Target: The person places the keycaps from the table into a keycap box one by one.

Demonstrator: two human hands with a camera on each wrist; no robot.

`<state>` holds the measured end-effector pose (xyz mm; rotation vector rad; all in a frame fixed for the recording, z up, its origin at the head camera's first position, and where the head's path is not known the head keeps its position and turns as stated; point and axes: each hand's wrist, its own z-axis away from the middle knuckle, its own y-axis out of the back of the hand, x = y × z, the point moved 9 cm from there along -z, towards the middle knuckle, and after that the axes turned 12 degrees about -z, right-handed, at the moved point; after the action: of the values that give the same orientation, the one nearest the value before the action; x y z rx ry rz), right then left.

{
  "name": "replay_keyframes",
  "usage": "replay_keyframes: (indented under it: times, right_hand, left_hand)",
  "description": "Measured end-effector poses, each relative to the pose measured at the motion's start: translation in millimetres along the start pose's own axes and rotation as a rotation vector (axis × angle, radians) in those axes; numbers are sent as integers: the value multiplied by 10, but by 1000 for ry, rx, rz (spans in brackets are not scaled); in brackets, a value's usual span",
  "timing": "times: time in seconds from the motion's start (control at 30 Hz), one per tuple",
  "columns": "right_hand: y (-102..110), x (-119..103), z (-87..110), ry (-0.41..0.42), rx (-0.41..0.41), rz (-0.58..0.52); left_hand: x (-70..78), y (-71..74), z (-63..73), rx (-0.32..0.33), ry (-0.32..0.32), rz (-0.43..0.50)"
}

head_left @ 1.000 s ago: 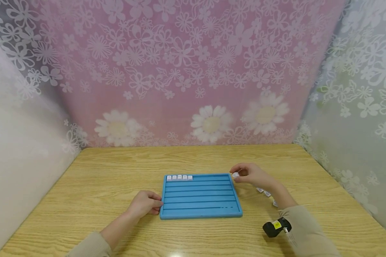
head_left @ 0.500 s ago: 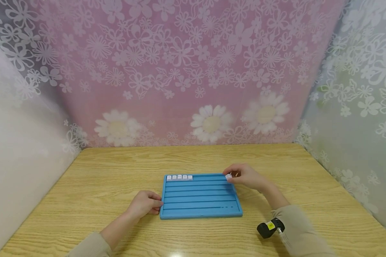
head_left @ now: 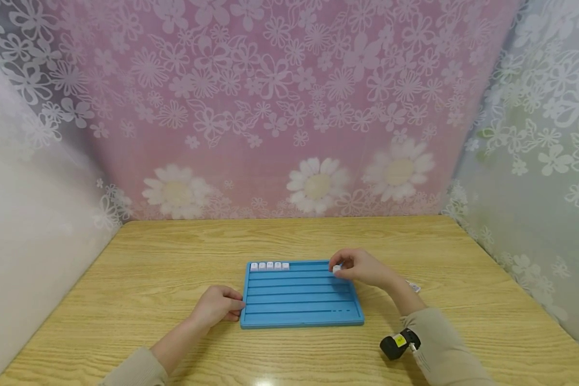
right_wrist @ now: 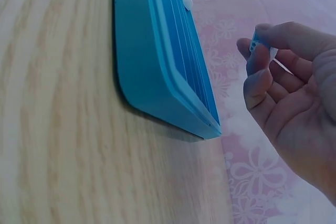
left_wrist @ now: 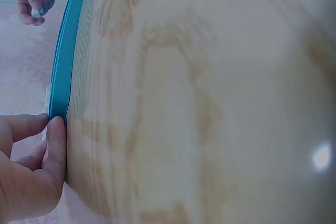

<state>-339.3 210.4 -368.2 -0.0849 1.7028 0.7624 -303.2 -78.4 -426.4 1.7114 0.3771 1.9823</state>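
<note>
A shallow blue tray (head_left: 296,298) with several ridged rows lies on the table. White keycaps (head_left: 270,266) fill the left part of its far row. At the tray's left side, my left hand (head_left: 217,305) pinches the edge between thumb and fingers; the left wrist view shows the fingertips on the blue wall (left_wrist: 63,85). Over the tray's far right part, my right hand (head_left: 364,268) holds one white keycap (head_left: 336,268) between thumb and fingers. In the right wrist view this keycap (right_wrist: 254,44) shows its hollow underside, raised off the tray.
A few loose keycaps (head_left: 414,287) lie on the wooden table (head_left: 289,354) right of the tray, partly hidden by the right forearm. A black wrist camera (head_left: 399,344) sticks out from the right sleeve. A pink flowered curtain (head_left: 289,107) hangs behind the table.
My right hand has moved left with the keycap, from beyond the tray's right corner to above its far right part. The left hand and tray have stayed put.
</note>
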Motion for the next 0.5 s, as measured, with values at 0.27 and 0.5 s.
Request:
replay_keyframes:
  times: [0.27,0.5]
  right_hand:
    - [-88,17,-12,-6,-52,-92]
    - [-166,13,-25,-54,-86,-176]
  left_hand:
    - [-5,2,-3,4,8,-6]
    - [3,4,0,-1,1,-3]
